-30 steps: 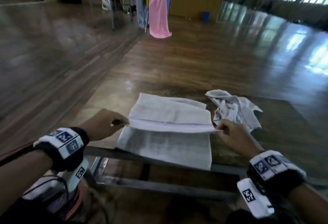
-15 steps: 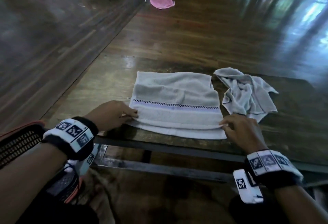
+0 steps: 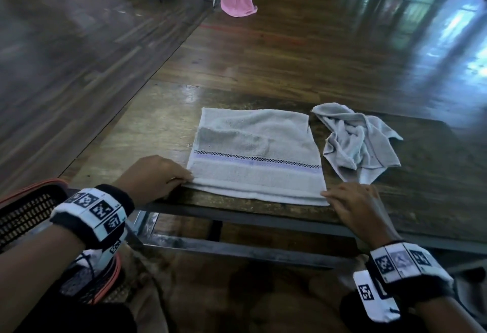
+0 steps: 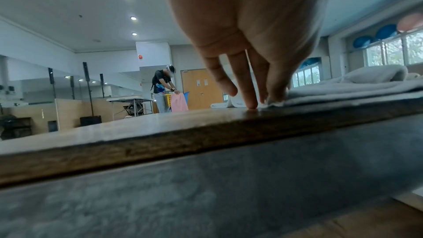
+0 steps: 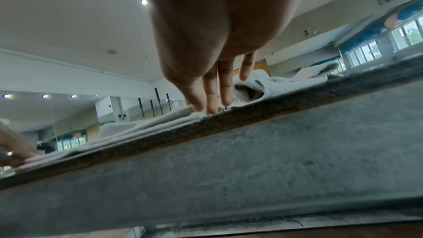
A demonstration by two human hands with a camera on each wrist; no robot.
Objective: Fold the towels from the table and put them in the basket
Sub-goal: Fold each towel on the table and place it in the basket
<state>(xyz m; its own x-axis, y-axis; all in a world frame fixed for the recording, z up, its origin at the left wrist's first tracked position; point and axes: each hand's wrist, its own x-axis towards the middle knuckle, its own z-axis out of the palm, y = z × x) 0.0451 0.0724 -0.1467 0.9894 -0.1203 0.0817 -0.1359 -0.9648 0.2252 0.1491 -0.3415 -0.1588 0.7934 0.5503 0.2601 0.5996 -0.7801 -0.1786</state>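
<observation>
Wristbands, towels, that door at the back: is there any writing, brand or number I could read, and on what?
No text can be read anywhere.
On the left wristband: square black-and-white code patterns, no letters.
On the right wristband: the same patterns.
On the striped towel: no label shows.
On the door: two notices, too small to read.

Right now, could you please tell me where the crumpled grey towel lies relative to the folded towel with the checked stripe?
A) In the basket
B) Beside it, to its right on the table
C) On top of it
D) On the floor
B: the head view shows the crumpled towel lying on the table to the right of the folded towel.
</observation>
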